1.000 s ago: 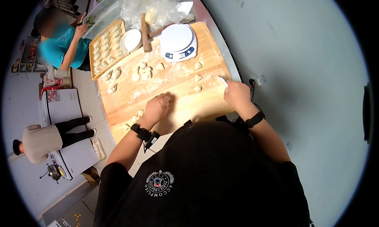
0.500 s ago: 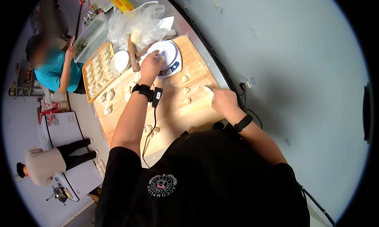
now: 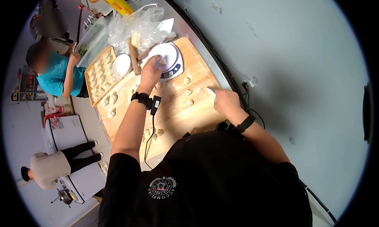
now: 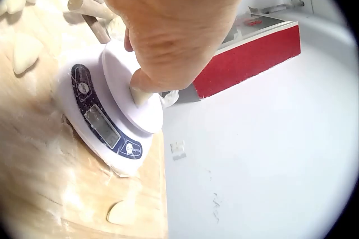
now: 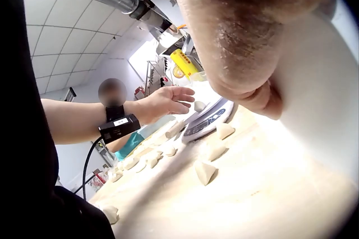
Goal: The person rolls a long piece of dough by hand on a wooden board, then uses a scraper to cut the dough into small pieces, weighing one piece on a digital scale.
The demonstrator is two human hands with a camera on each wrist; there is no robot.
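Note:
In the head view my left hand reaches over the white kitchen scale, fingers loosely extended. A small dough piece lies on the weighing plate, right at the fingertips. From the right wrist view, that dough piece shows just beyond the spread fingers. My right hand grips a thin white-bladed tool near the board's right edge; its handle is hidden in the fist. Between the two hands, a row of dough pieces sits on the floured wooden board.
A wooden tray of shaped dough stands at the far left, beside a white bowl and a wooden rolling pin. Plastic bags lie behind. A person in teal works across the table; a wall borders the right side.
My left hand has moved from the near side of the board up to the scale. The dough piece it carried now lies on the plate. The right hand keeps its grip on the tool.

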